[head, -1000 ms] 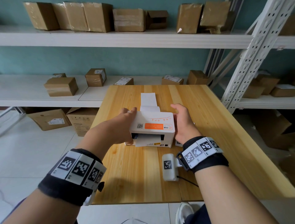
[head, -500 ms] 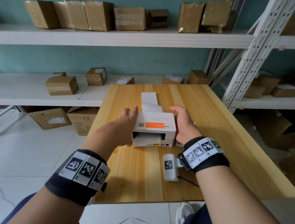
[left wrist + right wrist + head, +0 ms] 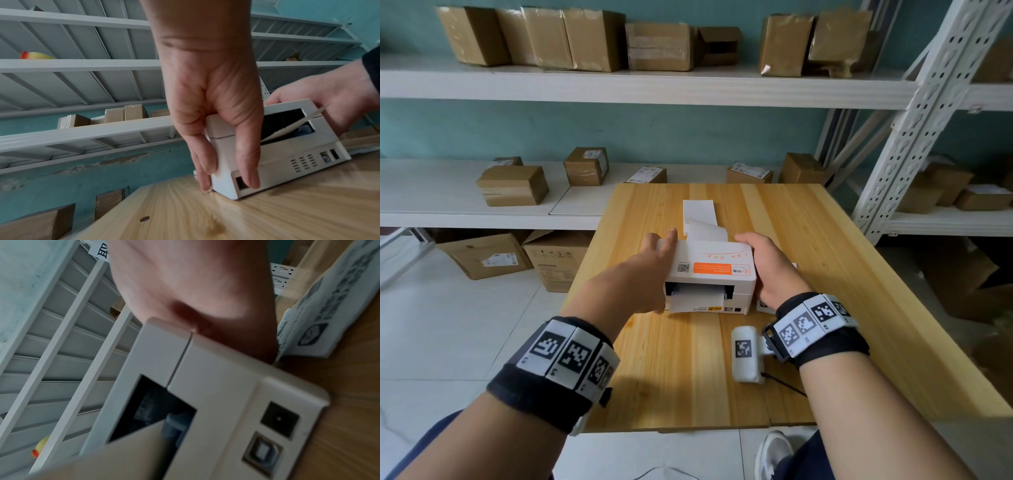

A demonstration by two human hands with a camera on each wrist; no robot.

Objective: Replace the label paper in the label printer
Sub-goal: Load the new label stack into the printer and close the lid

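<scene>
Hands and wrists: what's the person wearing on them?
Both hands are bare, no gloves. The left wrist and the right wrist each carry a black band set with white tiles printed with black square code marks. A white camera block with its own code mark hangs off the right band, trailing a thin black cable. No sleeves reach the forearms.

Right hand [image 3: 195, 293] is pressing against the label printer [image 3: 216, 386] side; paper [image 3: 102, 459] is entering its rear slot; printer is sitting on tabletop [image 3: 349, 443].

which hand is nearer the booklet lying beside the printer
Right. The right hand grips the printer side next to the booklet; the left hand holds the opposite side.
</scene>
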